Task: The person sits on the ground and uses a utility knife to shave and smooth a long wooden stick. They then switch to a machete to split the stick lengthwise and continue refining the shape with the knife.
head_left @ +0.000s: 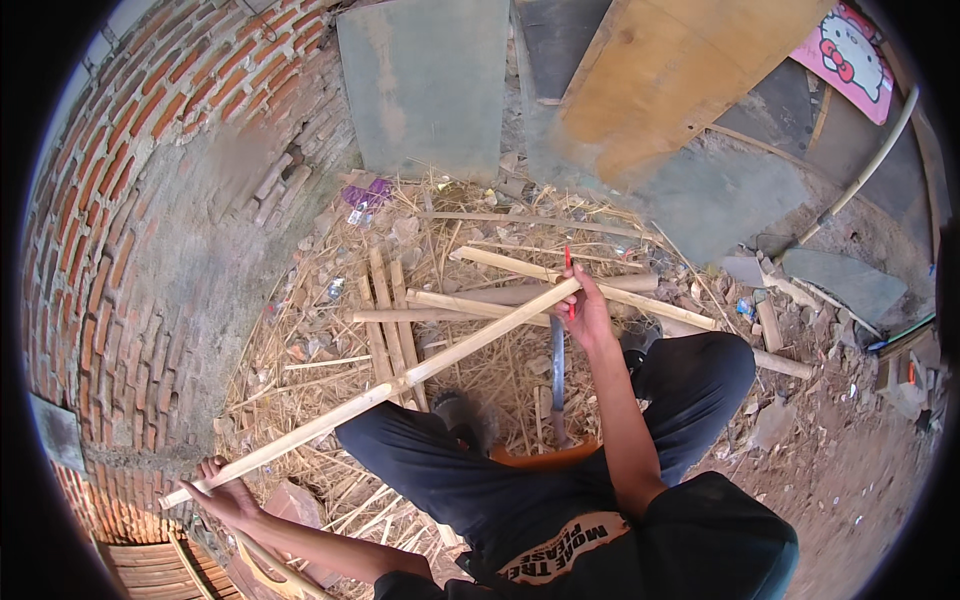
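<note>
Long bamboo strip (370,395) runs diagonally from lower left to frame centre. Left hand (225,492) grips its lower end at bottom left; right hand (585,310) is closed round the upper end w/ a red pencil (569,278). Knife (557,375) lies just below, more bamboo slats (385,320) on the straw.

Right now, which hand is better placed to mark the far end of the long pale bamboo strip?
Right. The right hand grips the long pale bamboo strip at its far end and also holds a thin red pencil. The left hand only steadies the near end by the brick wall.
</note>
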{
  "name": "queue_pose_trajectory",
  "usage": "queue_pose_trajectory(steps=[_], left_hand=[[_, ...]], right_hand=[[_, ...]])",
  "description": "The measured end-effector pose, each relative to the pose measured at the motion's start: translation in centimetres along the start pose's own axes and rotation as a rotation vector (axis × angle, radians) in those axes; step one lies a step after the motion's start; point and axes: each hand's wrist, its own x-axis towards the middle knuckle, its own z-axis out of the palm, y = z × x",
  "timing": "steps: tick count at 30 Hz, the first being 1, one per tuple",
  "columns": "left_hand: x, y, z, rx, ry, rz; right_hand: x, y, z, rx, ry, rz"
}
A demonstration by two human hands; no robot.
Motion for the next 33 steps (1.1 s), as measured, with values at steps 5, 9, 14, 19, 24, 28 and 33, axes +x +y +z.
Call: queue_pose_trajectory(steps=[5,9,14,19,24,28,33], left_hand=[[1.4,-2.0,-9.9,0.489,-0.11,-0.196],[-1.5,-1.6,-10.6,1.031,-0.079,-0.285],[-3.9,0.9,-7.5,1.685,-0.306,-0.149],[-14.5,-1.9,7.0,1.57,-0.774,0.364],[-23.4,-12.0,13.4,1.375,-1.498,0.149],[-24.4,-16.0,12.0,1.284,-1.555,-0.194],[-23.7,-15.2,11.6,1.037,-1.655,-0.394]], right_hand=[[-4.3,-4.1,2.3,-0.081,-0.032,-0.078],[-6.6,-6.7,2.6,-0.012,-0.069,-0.159],[-9.0,-8.8,4.8,-0.059,-0.08,-0.225],[-9.6,-9.2,7.2,-0.121,-0.037,-0.248],[-9.1,-8.7,8.9,-0.245,-0.073,-0.268],[-9.2,-9.1,9.2,-0.298,-0.078,-0.329],[-10.1,-10.4,9.3,-0.631,-0.172,-0.467]])
